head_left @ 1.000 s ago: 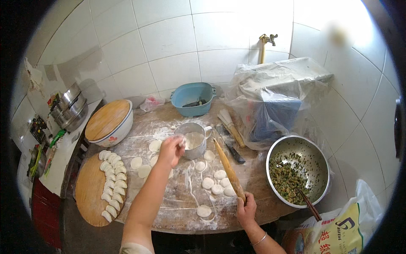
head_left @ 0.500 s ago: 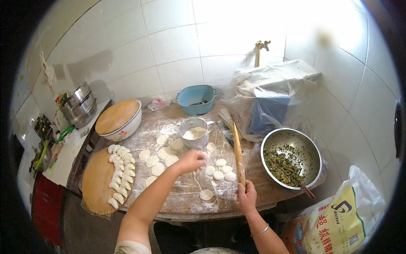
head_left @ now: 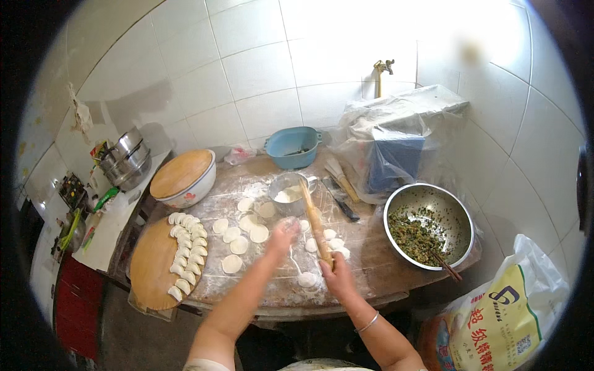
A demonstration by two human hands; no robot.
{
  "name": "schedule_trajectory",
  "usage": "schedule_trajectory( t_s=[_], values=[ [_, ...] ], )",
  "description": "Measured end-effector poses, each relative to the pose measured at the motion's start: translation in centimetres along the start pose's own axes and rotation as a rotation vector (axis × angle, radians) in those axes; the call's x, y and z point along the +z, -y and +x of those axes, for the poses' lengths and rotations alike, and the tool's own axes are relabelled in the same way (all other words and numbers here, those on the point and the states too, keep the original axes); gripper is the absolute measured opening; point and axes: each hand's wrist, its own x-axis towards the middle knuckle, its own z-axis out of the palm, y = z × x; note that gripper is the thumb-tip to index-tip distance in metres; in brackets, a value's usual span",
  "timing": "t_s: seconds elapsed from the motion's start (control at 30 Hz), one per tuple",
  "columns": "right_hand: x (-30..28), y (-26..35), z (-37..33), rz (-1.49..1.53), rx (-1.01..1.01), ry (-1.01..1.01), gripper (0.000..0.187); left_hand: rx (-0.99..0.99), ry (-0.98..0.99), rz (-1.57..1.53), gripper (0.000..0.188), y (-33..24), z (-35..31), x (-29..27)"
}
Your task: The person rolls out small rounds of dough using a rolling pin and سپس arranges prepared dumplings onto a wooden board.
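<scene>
The floured wooden table (head_left: 371,253) carries everything, its front edge nearest the person. At its right end sits a steel bowl of chopped green filling (head_left: 428,224) with chopsticks (head_left: 447,266) leaning at the rim; at the left front corner a round wooden board (head_left: 151,266) holds a curved row of finished dumplings (head_left: 185,253).

The wooden rolling pin (head_left: 315,222) runs from the front middle of the table back toward the small metal flour bowl (head_left: 288,193). It looks stiff, light and smooth, dusted with flour, so probably a little slippery. The right hand (head_left: 337,278) is wrapped around its near end, fingers closed.

The left hand (head_left: 284,234) hovers just left of the pin over the flour, fingers drawn together; whether it pinches anything I cannot tell, since it is blurred.

Rolled dough wrappers (head_left: 238,238) lie left of centre, thin, soft and likely to tear or stick; best lifted by an edge. Small dough pieces (head_left: 334,242) lie just beside the pin, and one flattened piece (head_left: 307,279) sits near the front edge, touching nothing.
</scene>
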Motion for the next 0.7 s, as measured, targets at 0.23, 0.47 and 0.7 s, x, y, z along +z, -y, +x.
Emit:
schedule_trajectory(
  t_s=[0.23,0.47,0.7],
  values=[
    [0.3,0.3,-2.8,-0.180,0.003,0.418,0.035,-0.126,-0.277,-0.126,0.028,0.8,-0.5,1.9],
    [-5.9,-4.5,-4.6,-0.076,0.122,0.067,0.027,0.145,-0.117,0.638,0.046,6.4,0.7,-6.5],
    [-5.9,-4.9,-3.6,-0.099,0.102,0.029,0.023,0.231,0.353,1.250,0.072,7.6,-10.2,-1.5]
  ],
)
